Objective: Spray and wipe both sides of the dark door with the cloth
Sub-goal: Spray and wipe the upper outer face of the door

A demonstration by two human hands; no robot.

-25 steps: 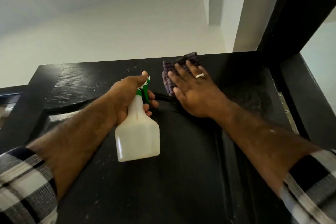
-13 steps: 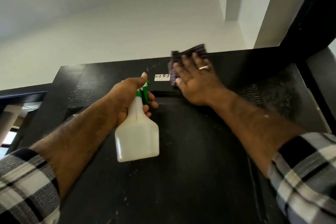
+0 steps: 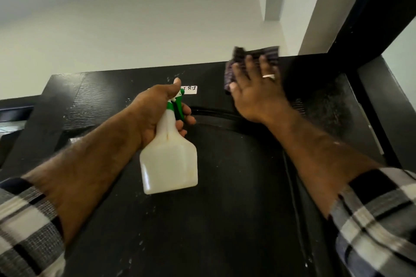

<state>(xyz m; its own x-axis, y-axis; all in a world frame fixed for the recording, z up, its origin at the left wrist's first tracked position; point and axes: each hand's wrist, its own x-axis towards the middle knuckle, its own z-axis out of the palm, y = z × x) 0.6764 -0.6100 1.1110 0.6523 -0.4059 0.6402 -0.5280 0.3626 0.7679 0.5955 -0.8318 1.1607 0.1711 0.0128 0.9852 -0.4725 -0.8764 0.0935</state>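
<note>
While the right hand (image 3: pixel 254 87), fingers flat and apart, presses the purple ribbed cloth (image 3: pixel 252 56) on the tall dark wooden door (image 3: pixel 225 209), push firmly along the top; the left hand (image 3: pixel 155 110) grips the white plastic spray bottle (image 3: pixel 168 164).

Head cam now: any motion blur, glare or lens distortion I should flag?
Head view: right hand and cloth smeared by motion; spray bottle fairly sharp in the left hand; door very dark, detail crushed; wide-angle bending of door edges; no strong glare.

Door (image 3: pixel 213 220): dark wood, visible grain, matt, speckled with white flecks. Bottle (image 3: pixel 168 164) in my left hand (image 3: pixel 155 112): smooth translucent white plastic. Cloth (image 3: pixel 254 56): ribbed purple fabric. Paper label (image 3: pixel 191 89).
</note>
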